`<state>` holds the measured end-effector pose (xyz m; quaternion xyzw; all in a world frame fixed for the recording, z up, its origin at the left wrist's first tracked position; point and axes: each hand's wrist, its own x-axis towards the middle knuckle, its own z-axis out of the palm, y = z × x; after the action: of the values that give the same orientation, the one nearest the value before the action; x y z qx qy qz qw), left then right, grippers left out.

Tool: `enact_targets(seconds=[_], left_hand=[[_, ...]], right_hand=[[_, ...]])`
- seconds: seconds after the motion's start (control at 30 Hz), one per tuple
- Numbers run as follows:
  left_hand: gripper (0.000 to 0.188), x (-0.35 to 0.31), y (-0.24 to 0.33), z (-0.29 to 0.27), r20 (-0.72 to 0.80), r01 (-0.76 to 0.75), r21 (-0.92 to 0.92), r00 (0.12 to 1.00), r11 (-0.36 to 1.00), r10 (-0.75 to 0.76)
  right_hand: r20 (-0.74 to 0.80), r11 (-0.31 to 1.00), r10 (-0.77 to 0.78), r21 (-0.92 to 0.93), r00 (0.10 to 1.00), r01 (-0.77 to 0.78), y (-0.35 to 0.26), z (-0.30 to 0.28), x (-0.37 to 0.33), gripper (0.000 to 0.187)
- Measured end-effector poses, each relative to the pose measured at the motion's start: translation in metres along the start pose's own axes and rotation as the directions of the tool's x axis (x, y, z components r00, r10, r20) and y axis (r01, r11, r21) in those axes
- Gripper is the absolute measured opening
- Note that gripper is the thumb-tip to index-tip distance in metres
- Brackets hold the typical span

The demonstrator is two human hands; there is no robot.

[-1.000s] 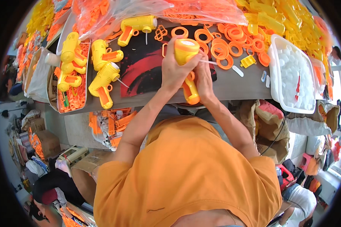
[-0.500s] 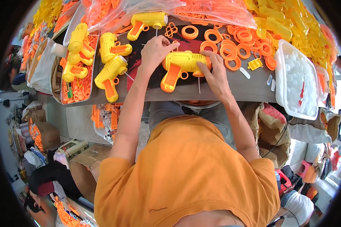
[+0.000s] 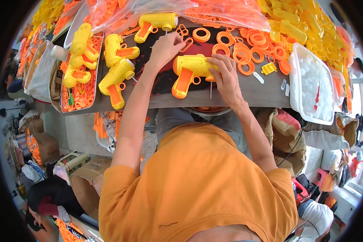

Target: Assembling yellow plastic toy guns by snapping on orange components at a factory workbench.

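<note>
My right hand [image 3: 228, 79] is closed round the front end of a yellow toy gun [image 3: 193, 63] with an orange grip panel and a small orange ring at the trigger. A thin grey rod hangs below its barrel. Past the gun's upper left, my left hand [image 3: 165, 49] has its fingers pinched on a small orange oval loop [image 3: 186, 44], held just apart from the gun. Another yellow toy gun [image 3: 159, 21] lies beyond my left hand, and two more, one of them a toy gun with a pale front ring [image 3: 116, 77], lie to its left.
Orange rings [image 3: 242, 54] lie scattered right of centre, beside a small yellow part [image 3: 268, 68]. A white tub [image 3: 295, 86] of translucent caps stands at the right. At the left, a tray [image 3: 77, 109] holds orange parts and yellow guns. Plastic bags and yellow shells pile up at the back.
My left hand has drawn a little up and away from the gun's top, and the orange loop at its fingertips shows more fully. My right hand has slid slightly left along the barrel.
</note>
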<state>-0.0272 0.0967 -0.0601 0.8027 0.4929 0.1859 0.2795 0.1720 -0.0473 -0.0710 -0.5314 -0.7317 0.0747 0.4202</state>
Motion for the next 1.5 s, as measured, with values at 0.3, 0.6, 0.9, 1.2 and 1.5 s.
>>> enact_targets(seconds=[0.3, 0.6, 0.9, 1.2, 1.5], left_hand=[[0.027, -0.053, 0.051, -0.032, 0.267, 0.039, -0.598, 0.952, 0.801, 0.153], [0.051, -0.093, 0.029, 0.022, -0.216, -0.288, -0.346, 0.951, 0.893, 0.223], [0.043, -0.082, 0.021, 0.040, -0.132, -0.116, -0.704, 0.991, 0.701, 0.032], [0.039, -0.065, 0.019, 0.025, 0.126, 0.149, -0.755, 0.989, 0.638, -0.081], [0.044, -0.067, 0.023, 0.019, 0.226, 0.233, -0.808, 0.971, 0.541, -0.080]], right_hand=[[0.059, 0.975, -0.221, -0.028, 0.974, 0.223, -0.018, -0.016, 0.043, 0.032], [0.248, 0.891, 0.257, 0.314, 0.934, -0.329, -0.025, -0.010, 0.043, 0.016], [0.192, 0.923, 0.280, 0.213, 0.940, -0.319, -0.019, -0.006, 0.043, 0.013], [0.058, 0.979, 0.161, 0.114, 0.985, -0.167, -0.016, 0.007, 0.032, 0.010], [0.199, 0.940, 0.258, 0.173, 0.946, -0.293, -0.013, -0.006, 0.044, 0.015]])
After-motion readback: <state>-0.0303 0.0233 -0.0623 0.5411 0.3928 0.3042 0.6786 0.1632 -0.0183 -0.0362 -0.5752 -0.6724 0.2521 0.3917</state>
